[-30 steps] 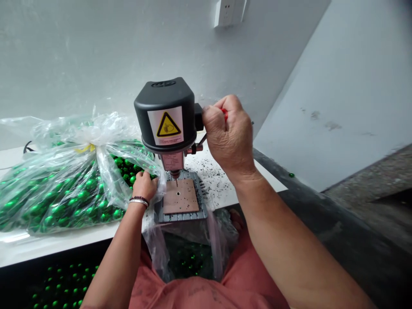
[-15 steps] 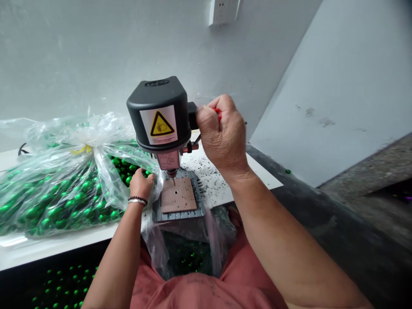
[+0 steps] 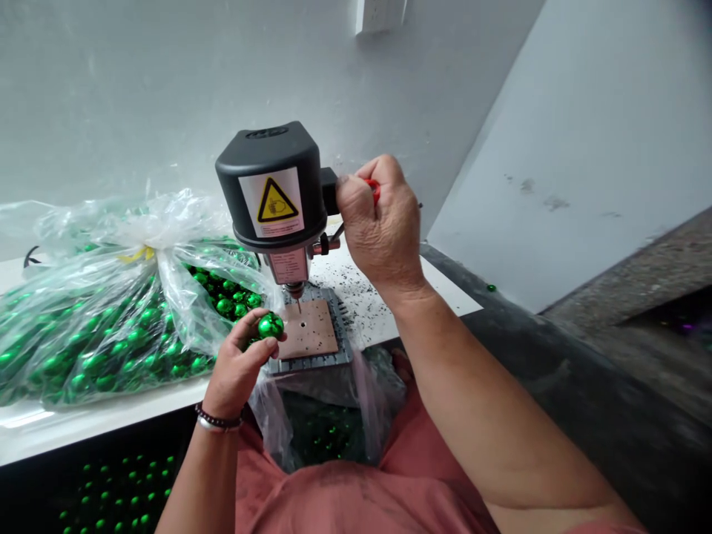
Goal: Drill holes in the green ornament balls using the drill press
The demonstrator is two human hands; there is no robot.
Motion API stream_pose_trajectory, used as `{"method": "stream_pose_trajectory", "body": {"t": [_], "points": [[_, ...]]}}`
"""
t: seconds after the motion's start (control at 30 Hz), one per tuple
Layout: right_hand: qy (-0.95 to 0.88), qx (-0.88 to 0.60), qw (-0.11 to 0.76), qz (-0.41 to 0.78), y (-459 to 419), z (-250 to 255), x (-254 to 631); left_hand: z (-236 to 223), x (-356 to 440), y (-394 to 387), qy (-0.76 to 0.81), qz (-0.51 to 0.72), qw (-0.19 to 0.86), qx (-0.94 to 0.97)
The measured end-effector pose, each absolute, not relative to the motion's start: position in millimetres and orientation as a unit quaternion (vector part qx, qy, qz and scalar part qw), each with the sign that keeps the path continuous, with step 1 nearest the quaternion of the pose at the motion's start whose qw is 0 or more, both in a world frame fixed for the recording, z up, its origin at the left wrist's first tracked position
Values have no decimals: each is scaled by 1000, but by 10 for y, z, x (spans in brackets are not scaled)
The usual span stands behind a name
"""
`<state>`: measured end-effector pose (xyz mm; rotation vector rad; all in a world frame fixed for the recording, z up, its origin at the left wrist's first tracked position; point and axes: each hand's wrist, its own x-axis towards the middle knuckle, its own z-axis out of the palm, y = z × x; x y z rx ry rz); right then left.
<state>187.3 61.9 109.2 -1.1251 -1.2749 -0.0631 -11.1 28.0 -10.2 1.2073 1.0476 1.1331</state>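
Note:
A shiny green ball (image 3: 271, 325) is pinched between the thumb and fingers of my left hand (image 3: 240, 362), beside the near left part of the drill press base. My right hand (image 3: 383, 222) is wrapped around the red-ended feed handle (image 3: 375, 190) at the right of the black drill press (image 3: 270, 185). Its thin drill bit (image 3: 299, 305) points down over a brown board (image 3: 311, 335) that has a small dark-edged hole. The bit is apart from the ball. To the left, a torn clear plastic bag (image 3: 183, 297) holds many green balls.
Dark shavings (image 3: 361, 297) are scattered over the white table (image 3: 450, 289) right of the press. Another plastic bag (image 3: 270, 415) with green balls hangs open below the base. More green balls lie at lower left, and one loose ball (image 3: 491, 288) is on the floor.
My left hand has come out of the bag opening toward me and now holds a green ball. My right hand stays on the handle; the view has shifted slightly.

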Motion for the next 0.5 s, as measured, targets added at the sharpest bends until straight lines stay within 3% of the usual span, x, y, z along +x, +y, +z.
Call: {"method": "stream_pose_trajectory", "body": {"t": [0.1,0.27,0.5], "points": [[-569,-487,663,-23,600,1077,1869,-153,-39,254,485,403,497,596],[-573,-483,661,-20,576,1060,1873,-211,46,358,591,255,244,726],[-580,-489,651,-13,565,1071,1890,-187,135,510,564,142,170,795]]}}
